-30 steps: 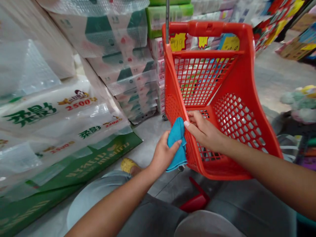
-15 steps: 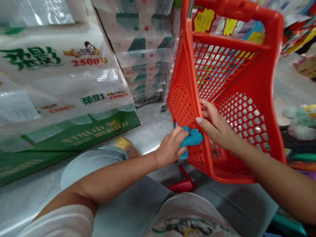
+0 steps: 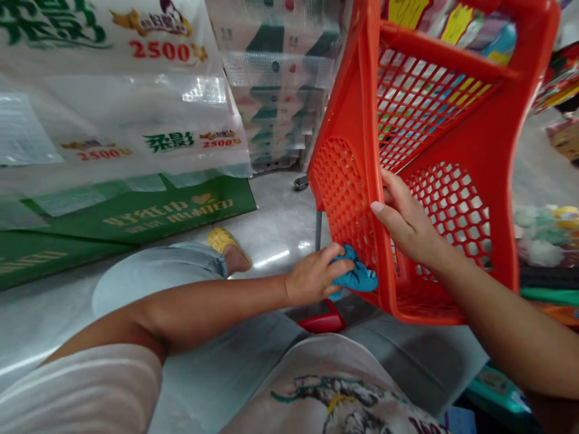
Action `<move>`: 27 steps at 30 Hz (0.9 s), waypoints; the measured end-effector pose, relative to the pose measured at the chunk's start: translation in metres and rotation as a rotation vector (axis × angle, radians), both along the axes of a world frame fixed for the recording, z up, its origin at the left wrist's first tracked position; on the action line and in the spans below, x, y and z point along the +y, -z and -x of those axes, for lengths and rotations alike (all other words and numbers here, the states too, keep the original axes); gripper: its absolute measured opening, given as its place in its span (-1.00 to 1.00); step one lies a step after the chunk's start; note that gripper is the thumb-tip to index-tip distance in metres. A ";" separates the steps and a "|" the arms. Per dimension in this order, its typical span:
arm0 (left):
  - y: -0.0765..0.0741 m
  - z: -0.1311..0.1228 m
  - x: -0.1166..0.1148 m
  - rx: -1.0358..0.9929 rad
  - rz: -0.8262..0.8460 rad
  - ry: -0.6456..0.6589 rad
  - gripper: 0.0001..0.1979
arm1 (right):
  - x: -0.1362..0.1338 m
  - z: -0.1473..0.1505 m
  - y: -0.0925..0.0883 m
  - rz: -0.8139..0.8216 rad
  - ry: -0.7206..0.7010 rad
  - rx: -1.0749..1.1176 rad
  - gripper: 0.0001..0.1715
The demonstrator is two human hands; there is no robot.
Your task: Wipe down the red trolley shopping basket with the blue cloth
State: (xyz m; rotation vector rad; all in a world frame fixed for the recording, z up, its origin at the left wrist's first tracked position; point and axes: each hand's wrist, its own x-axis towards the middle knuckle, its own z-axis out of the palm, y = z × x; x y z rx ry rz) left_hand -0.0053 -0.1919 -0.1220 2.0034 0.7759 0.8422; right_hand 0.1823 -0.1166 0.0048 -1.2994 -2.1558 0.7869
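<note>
A red plastic mesh shopping basket [image 3: 495, 141] stands tilted in front of me, its side panel [image 3: 344, 205] facing left. My left hand [image 3: 312, 275] is shut on a bunched blue cloth [image 3: 359, 277], pressing it against the basket's lower outer wall. My right hand [image 3: 404, 217] grips the basket's side, with its fingers curled over the mesh edge. Part of the cloth is hidden behind my left fingers.
Plastic-wrapped stacked packs [image 3: 280, 78] and a large printed bag marked 2500 [image 3: 136, 102] stand at left, above a green flat carton [image 3: 136, 217]. A red object [image 3: 321, 323] lies beneath the basket. Plush toys [image 3: 543, 238] sit at right, near my knees and yellow sandal [image 3: 225, 245].
The cloth has gone from hanging at the basket's edge to bunched lower on its outer wall. My left hand has moved down along the basket, and the view has shifted down.
</note>
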 end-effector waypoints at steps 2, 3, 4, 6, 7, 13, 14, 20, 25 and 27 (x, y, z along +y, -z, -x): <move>0.005 0.000 0.001 0.068 0.029 -0.031 -0.74 | -0.001 -0.001 0.002 -0.032 -0.007 -0.009 -0.25; 0.008 0.000 0.002 0.106 0.061 -0.083 -0.71 | -0.001 -0.002 0.004 -0.046 -0.004 -0.012 -0.24; 0.010 0.000 0.003 0.137 0.091 -0.134 -0.69 | -0.001 -0.002 0.005 -0.054 -0.001 -0.014 -0.24; 0.012 0.000 0.000 0.164 0.096 -0.164 -0.67 | -0.001 -0.004 0.007 -0.063 -0.002 -0.012 -0.24; 0.011 0.000 -0.004 0.159 0.058 -0.128 -0.68 | 0.000 -0.004 0.008 -0.069 -0.006 -0.013 -0.24; -0.006 0.000 -0.009 0.096 -0.136 0.054 -0.73 | 0.000 -0.005 0.004 -0.063 -0.098 -0.023 -0.26; -0.009 0.000 -0.003 0.085 -0.087 -0.002 -0.72 | -0.001 -0.005 0.003 -0.048 -0.110 -0.023 -0.27; -0.030 0.004 0.013 0.018 -0.134 -0.121 -0.67 | -0.007 -0.011 0.009 -0.073 -0.076 -0.027 -0.29; -0.043 0.007 0.034 -0.013 -0.235 -0.164 -0.67 | -0.012 -0.008 0.002 0.000 -0.151 0.002 -0.28; -0.043 0.007 0.053 -0.079 -0.190 -0.384 -0.64 | -0.013 -0.004 -0.003 0.027 -0.180 -0.005 -0.26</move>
